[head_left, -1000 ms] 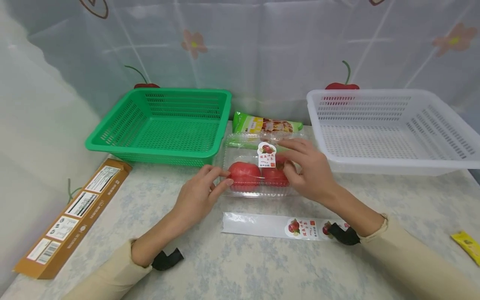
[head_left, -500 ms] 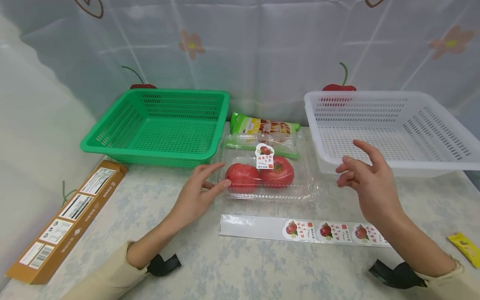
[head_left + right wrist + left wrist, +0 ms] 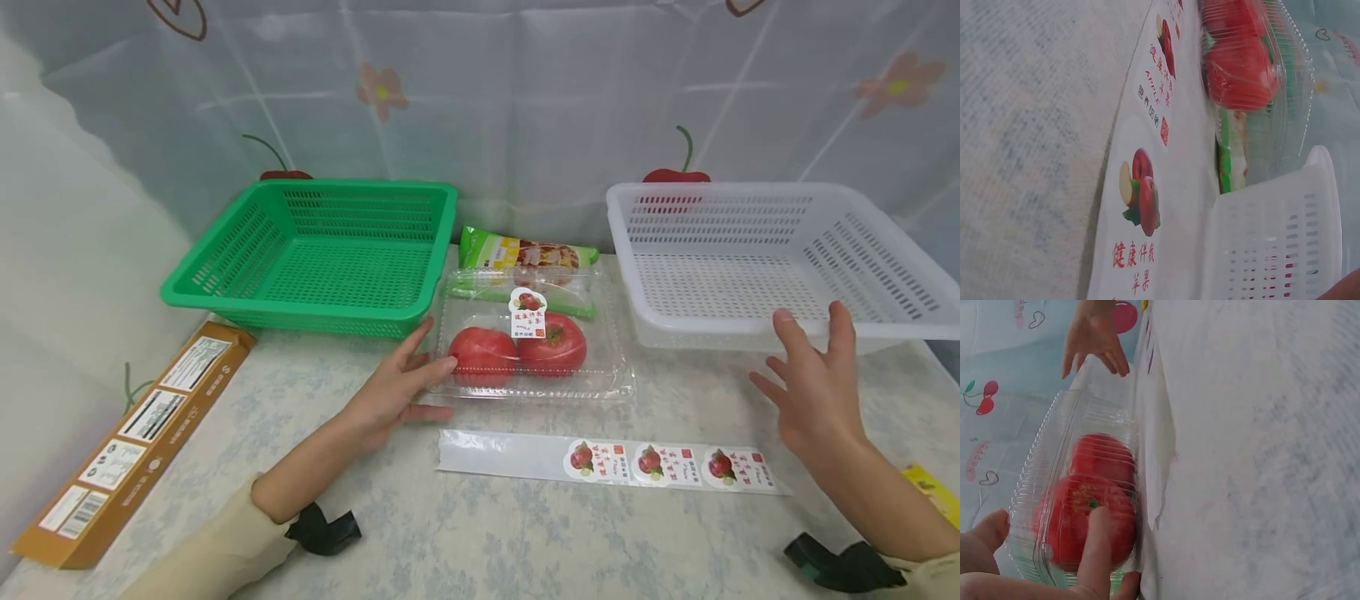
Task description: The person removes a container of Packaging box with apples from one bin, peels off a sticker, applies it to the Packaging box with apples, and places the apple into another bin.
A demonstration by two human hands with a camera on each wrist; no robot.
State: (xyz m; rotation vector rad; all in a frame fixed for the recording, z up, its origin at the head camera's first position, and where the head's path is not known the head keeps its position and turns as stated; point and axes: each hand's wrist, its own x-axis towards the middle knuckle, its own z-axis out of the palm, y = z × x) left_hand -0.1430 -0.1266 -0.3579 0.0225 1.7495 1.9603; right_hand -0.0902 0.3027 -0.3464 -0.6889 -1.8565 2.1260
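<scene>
A clear plastic clamshell box (image 3: 611, 371) (image 3: 1054, 456) (image 3: 1294, 81) holds two red tomatoes (image 3: 517, 350) (image 3: 1094, 506) (image 3: 1238, 75) and carries a round apple sticker (image 3: 528, 312) on its lid. My left hand (image 3: 401, 387) rests open against the box's left end, fingers straight, one fingertip (image 3: 1099, 519) on the plastic over a tomato. My right hand (image 3: 813, 392) hovers open above the table to the right of the box, just in front of the white basket (image 3: 750, 250) (image 3: 1272, 250). A strip of backing paper with three apple stickers (image 3: 611, 458) (image 3: 1144, 194) lies in front of the box.
An empty green basket (image 3: 322, 250) stands back left. A green snack packet (image 3: 525, 250) lies behind the box. A long brown carton (image 3: 135, 433) lies at the left edge, a yellow packet (image 3: 933, 492) at the far right.
My right hand left the lid of the box and swung right and toward me, uncovering the sticker strip. The left hand stayed at the box's left end.
</scene>
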